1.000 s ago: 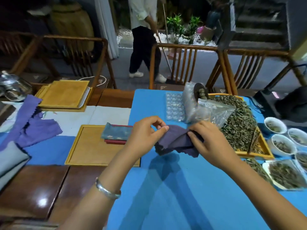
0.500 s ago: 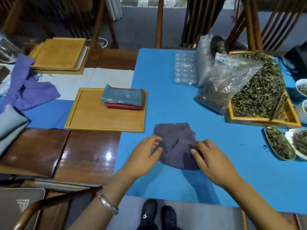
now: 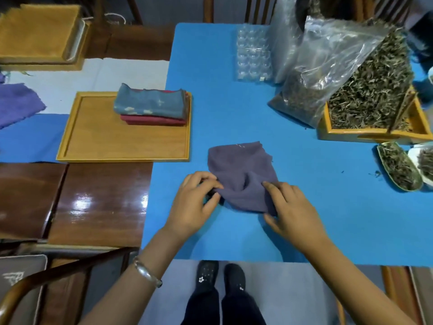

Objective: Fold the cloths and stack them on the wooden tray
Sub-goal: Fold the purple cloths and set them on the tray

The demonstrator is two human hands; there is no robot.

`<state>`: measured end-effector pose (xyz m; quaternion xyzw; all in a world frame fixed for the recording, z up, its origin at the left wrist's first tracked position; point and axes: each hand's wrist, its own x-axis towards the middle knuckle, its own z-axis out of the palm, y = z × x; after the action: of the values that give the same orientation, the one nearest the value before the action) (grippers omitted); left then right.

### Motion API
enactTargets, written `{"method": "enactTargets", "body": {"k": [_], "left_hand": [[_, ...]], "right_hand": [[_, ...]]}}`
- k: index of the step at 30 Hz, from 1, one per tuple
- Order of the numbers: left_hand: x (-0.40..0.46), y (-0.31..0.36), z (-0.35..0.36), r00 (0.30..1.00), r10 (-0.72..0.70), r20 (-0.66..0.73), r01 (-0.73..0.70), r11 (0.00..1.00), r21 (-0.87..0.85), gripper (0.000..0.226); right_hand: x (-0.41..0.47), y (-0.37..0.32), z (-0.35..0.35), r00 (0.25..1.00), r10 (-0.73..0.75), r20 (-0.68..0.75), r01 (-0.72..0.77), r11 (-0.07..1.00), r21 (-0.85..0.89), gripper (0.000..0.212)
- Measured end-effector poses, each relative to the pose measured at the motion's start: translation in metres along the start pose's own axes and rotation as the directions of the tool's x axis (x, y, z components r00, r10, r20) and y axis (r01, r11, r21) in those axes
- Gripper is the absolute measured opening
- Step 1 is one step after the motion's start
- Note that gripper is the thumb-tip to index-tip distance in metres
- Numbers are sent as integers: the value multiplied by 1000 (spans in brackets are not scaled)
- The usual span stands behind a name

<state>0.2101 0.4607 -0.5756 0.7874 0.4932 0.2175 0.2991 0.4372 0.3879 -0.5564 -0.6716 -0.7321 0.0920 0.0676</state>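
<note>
Blue-covered worktop (image 3: 234,78) under me, glossy brown wood at left. Purple cloth (image 3: 241,174) lies rumpled on blue, just right of wooden tray (image 3: 98,141). My left hand (image 3: 194,202) pinches cloth's near-left edge; my right hand (image 3: 293,207) pinches near-right edge. Best to pull corners taut, flatten centre ridge, then fold edge to edge. Fabric soft, matte, frayed at rim. Tray already carries folded blue cloth (image 3: 150,104) on red cloth (image 3: 152,120).

Our cloth (image 3: 241,170) lies right of the tray (image 3: 93,141) (two folded cloths (image 3: 152,106) stacked on it).
</note>
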Motion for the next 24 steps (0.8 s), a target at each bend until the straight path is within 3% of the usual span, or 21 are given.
{"method": "enactTargets", "body": {"k": [3, 6, 11, 14, 19, 24], "left_hand": [[6, 13, -6, 990, -26, -138, 9, 992, -126, 15], [16, 33, -17, 983, 7, -184, -40, 984, -172, 13], [33, 67, -33, 1000, 12, 1, -10, 886, -464, 12], [40, 79, -38, 996, 1, 88, 52, 800, -598, 15], [47, 75, -48, 987, -24, 157, 121, 752, -647, 23], [43, 68, -54, 981, -57, 184, 165, 743, -649, 18]], "right_hand": [[4, -8, -7, 993, 80, -90, -73, 995, 75, 56], [7, -26, -21, 976, 102, -195, -54, 970, 236, 51], [21, -63, -43, 944, 116, -308, -14, 950, 313, 56], [30, -77, -49, 918, 204, -340, -71, 928, 366, 42], [29, -83, -44, 903, 299, -309, -142, 886, 442, 14], [27, -75, -42, 903, 335, -270, -186, 869, 458, 30]]}}
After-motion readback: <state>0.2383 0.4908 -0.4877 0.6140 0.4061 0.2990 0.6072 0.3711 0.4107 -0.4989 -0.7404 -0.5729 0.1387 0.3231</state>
